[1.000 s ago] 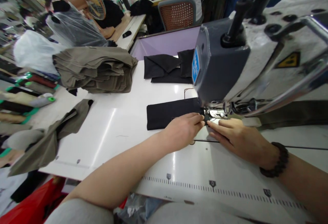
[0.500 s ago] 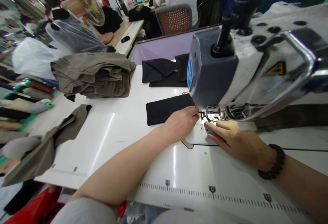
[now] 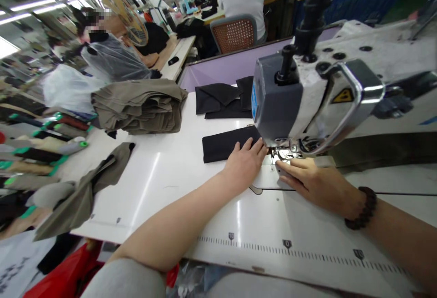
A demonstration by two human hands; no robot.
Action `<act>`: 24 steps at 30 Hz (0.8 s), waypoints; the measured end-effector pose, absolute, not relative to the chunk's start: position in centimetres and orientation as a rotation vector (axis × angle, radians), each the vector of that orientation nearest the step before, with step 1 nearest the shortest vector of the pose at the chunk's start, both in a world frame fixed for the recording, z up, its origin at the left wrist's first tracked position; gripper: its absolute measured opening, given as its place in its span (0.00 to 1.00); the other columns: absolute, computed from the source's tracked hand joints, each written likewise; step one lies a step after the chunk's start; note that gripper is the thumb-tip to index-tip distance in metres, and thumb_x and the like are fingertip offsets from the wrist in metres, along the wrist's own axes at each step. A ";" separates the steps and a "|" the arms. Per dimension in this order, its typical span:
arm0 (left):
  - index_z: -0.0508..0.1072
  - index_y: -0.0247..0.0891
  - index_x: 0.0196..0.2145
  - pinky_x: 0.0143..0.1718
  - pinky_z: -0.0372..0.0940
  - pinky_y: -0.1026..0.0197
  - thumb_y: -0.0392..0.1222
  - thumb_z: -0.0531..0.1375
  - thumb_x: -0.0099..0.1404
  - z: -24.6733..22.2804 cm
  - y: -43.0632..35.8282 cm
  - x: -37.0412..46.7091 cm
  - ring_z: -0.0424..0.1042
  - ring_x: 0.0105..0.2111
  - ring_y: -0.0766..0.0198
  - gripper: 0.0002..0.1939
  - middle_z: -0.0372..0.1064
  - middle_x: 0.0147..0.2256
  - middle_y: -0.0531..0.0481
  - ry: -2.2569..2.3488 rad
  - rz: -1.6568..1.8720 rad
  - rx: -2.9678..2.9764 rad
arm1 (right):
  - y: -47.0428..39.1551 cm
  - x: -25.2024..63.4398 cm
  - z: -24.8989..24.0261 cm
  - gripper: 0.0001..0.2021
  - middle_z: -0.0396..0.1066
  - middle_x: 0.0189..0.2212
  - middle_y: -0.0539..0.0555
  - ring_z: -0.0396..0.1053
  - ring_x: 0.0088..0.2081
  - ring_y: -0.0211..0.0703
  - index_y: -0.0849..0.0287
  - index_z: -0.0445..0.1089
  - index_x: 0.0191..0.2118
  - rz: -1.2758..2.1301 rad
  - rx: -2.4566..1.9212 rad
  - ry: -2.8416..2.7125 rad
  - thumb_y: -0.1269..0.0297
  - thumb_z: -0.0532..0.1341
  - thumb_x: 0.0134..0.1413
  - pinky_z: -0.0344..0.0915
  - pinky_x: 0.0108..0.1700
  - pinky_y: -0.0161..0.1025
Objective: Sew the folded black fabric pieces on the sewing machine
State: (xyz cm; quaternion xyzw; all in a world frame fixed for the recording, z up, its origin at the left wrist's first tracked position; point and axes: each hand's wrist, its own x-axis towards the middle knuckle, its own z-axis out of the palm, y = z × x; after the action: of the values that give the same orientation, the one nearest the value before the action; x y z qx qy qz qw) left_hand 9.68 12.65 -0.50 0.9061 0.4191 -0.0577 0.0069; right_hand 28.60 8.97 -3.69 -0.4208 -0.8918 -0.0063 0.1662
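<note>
Folded black fabric piece, flat and oblong, lies on the glossy white sewing table, just left of the dark grey and white sewing machine head. Its long axis runs left to right, with the right end tilted slightly away from the person and reaching toward the shiny metal presser foot. The left hand is the nearer of the 2: its fingertips overlap the fabric's near edge at the right end, so most of the length stretches out to the left of the fingers.

That hand is palm down, the fingers moderately spread and laid over the cloth rather than closed around it; the thumb cannot be made out clearly. Its forearm comes in diagonally from the lower left.

The right hand is also palm down, with its fingers stretched out leftward and fairly close together, tips just in front of the presser foot. No grip shows, though whether anything lies beneath the fingers cannot be told. The black fabric is to its left, beyond the left hand. A dark beaded bracelet circles its wrist.

Behind the oblong, 1 group of black fabric pieces lies apart from it.
</note>
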 end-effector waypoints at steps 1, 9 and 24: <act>0.62 0.33 0.52 0.50 0.59 0.49 0.30 0.47 0.66 -0.2 13.0 9.4 0.60 0.53 0.51 0.17 0.61 0.51 0.39 1.398 -0.203 2.764 | 9.0 28.6 -3.7 0.14 0.71 0.31 0.53 0.67 0.29 0.39 0.59 0.68 0.43 -0.024 -1.192 -2.538 0.60 0.49 0.59 0.58 0.26 0.34; 0.58 0.37 0.55 0.44 0.64 0.54 0.26 0.55 0.51 4.9 13.7 1.5 0.69 0.43 0.55 0.33 0.69 0.44 0.45 1.400 0.611 1.803 | 9.1 29.0 -3.4 0.13 0.71 0.29 0.52 0.66 0.28 0.36 0.56 0.68 0.44 0.048 -1.174 -2.567 0.62 0.50 0.59 0.58 0.28 0.33; 0.67 0.32 0.48 0.54 0.59 0.51 0.40 0.56 0.63 -0.5 7.0 4.3 0.61 0.53 0.53 0.16 0.60 0.53 0.40 0.991 0.204 2.854 | 9.0 29.3 -3.5 0.14 0.68 0.28 0.52 0.64 0.30 0.39 0.59 0.69 0.45 0.172 -1.135 -2.580 0.62 0.50 0.59 0.57 0.32 0.36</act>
State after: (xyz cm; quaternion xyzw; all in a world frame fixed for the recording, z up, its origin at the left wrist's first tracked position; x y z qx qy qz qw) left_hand 4.31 6.97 -0.46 0.9410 0.3269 0.0672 0.0567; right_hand 29.27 8.97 -3.50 -0.3968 -0.9022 0.0600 0.1583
